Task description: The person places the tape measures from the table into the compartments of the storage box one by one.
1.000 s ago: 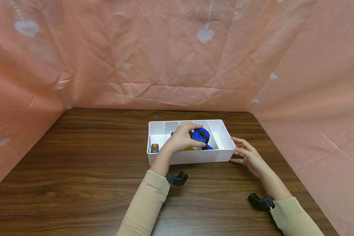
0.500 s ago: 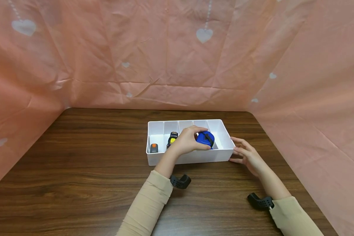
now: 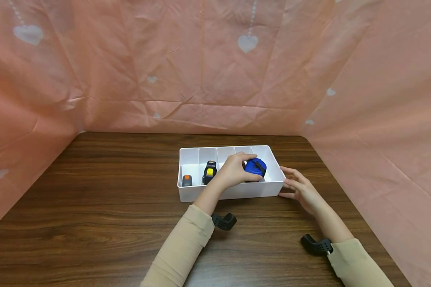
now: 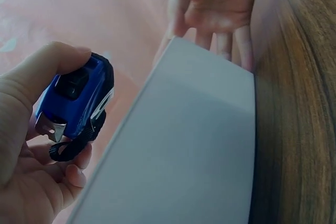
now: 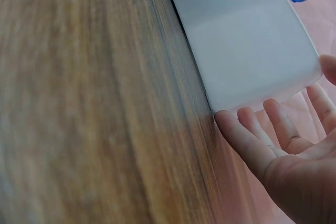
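A white divided tray [image 3: 233,192] stands on the dark wooden table. My left hand [image 3: 235,171] reaches into it and grips a blue tape measure [image 3: 256,166] over the tray's right end. In the left wrist view the thumb and fingers curl round that blue tape measure [image 4: 79,100], whose black strap hangs below, beside the tray wall [image 4: 189,150]. My right hand [image 3: 299,188] rests with straight fingers against the tray's right front corner; its fingertips [image 5: 247,140] touch the tray wall [image 5: 247,40] in the right wrist view.
A black and yellow tape measure [image 3: 210,171] and a small grey and orange one [image 3: 187,180] lie in the tray's left compartments. Pink sheeting with white hearts [image 3: 248,43] walls the table at the back and both sides. Bare wood [image 3: 93,207] spreads left of the tray.
My left hand has carried the blue tape measure to the right inside the tray, uncovering the black and yellow one. The right hand has stayed at the tray's corner.
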A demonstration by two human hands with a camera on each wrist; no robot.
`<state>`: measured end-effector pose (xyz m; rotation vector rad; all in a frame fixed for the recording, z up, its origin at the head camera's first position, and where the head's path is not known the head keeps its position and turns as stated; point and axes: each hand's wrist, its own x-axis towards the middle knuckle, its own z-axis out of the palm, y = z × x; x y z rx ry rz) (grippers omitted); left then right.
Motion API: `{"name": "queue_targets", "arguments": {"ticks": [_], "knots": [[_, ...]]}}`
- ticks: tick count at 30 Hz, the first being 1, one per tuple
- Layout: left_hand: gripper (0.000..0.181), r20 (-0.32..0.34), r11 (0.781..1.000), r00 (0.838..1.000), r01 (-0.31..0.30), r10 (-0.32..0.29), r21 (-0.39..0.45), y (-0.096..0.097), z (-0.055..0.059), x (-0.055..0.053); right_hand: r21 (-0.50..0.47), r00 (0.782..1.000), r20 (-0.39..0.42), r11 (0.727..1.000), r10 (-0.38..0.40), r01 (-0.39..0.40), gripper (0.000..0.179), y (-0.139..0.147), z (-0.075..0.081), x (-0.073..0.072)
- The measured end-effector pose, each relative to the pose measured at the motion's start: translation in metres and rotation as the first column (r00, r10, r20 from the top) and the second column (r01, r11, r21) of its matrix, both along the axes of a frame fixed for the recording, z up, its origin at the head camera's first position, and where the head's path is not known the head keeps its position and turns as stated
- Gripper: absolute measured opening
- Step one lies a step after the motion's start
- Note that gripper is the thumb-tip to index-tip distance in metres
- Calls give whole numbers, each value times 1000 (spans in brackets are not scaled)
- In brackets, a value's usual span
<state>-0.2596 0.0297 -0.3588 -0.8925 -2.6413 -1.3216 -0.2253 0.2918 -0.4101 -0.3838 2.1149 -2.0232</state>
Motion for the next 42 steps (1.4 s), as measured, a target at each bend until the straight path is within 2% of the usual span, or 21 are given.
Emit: {"name": "queue_targets", "arguments": {"ticks": [5, 14, 20, 29, 35, 42], "knots": [[69, -19, 1000, 999, -26, 26, 5, 5, -3, -2, -12, 1000, -1, 1000, 9, -9, 39, -2, 1, 1], [70, -59, 997, 995, -79, 79, 4, 15, -2, -5, -13, 1000, -1, 1000, 4, -4, 38, -3, 1, 0], [69, -54, 995, 994, -96, 94, -20, 23, -4, -7, -27, 1000, 0, 1000, 8, -8, 37, -2, 2, 0], [69, -37, 994, 993, -112, 112, -15, 29, -9, -9, -19, 1000, 8, 1000, 6, -6, 38, -3, 1, -1], [68, -59, 993, 992, -115, 114, -17, 33, -11, -11, -19, 1000, 17, 1000, -7, 7, 37, -3, 2, -1], [70, -66, 993, 994, -94, 89, -70, 39, -13, -12, -35, 1000, 10, 999, 7, -7, 33, -3, 1, -1]]}}
